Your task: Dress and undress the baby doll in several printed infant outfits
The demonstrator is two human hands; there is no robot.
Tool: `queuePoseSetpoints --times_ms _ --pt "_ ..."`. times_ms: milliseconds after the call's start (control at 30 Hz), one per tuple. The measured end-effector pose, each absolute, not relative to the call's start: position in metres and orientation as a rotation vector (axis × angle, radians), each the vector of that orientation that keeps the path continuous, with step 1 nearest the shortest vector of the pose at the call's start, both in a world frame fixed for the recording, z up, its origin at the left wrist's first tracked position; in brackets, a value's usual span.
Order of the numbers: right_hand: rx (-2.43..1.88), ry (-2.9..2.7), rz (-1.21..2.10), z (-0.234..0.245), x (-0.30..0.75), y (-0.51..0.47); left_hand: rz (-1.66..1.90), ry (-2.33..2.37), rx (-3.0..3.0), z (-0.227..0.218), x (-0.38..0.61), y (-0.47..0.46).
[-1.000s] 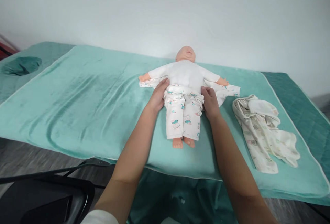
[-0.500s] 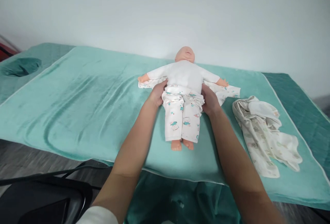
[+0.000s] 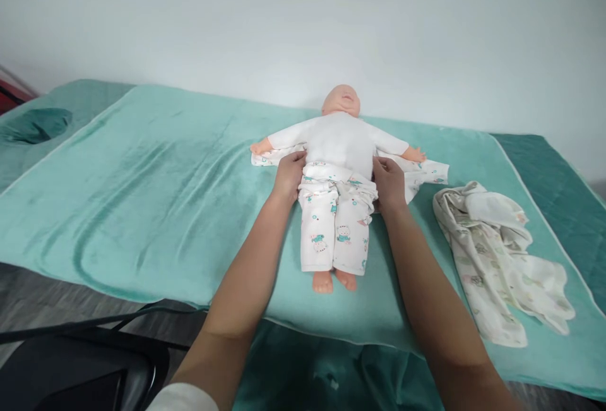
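Observation:
A baby doll (image 3: 341, 136) in a white long-sleeved top lies on its back, arms spread. Its printed white trousers (image 3: 318, 244) are bunched around the hips, and the bare feet stick out below. Under the doll a printed baby shirt (image 3: 434, 172) is spread out, with a sleeve showing at each side. My left hand (image 3: 289, 176) is at the waist on the left, fingers closed beside the trouser top. On the other side my right hand (image 3: 390, 182) is closed in a pinch at the waist. The cloth between the fingers is hidden on both sides.
A crumpled printed baby garment (image 3: 499, 259) lies to the right on the green bed cover (image 3: 156, 177). A white wall (image 3: 303, 26) rises behind the bed. A black chair (image 3: 85, 367) stands at the lower left, by the bed's front edge.
My hands have shifted slightly along the doll's waist, and the right fingers have curled in more. The view has moved a little, with the doll in the same pose.

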State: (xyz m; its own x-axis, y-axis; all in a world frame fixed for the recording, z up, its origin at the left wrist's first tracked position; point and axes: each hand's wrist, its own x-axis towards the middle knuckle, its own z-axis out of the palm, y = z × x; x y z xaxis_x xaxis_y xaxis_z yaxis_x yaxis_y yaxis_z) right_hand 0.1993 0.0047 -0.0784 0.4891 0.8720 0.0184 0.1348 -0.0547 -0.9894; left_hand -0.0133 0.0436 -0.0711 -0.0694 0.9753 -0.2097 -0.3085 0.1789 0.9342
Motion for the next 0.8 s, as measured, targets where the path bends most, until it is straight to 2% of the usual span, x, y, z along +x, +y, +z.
queuePoseSetpoints --times_ms 267,433,600,800 --pt "-1.496 -1.03 0.751 -0.086 0.202 -0.012 1.309 1.187 0.874 -0.079 -0.02 0.034" --pt "-1.521 -1.127 0.589 -0.081 0.194 -0.035 1.451 1.298 1.156 -0.077 -0.021 0.007" --pt "-1.478 -1.217 0.469 -0.077 0.184 -0.053 1.441 1.267 1.362 -0.081 -0.027 -0.024" --pt "-1.341 -1.205 0.66 -0.086 0.178 -0.072 1.442 1.168 1.493 -0.087 -0.034 -0.033"
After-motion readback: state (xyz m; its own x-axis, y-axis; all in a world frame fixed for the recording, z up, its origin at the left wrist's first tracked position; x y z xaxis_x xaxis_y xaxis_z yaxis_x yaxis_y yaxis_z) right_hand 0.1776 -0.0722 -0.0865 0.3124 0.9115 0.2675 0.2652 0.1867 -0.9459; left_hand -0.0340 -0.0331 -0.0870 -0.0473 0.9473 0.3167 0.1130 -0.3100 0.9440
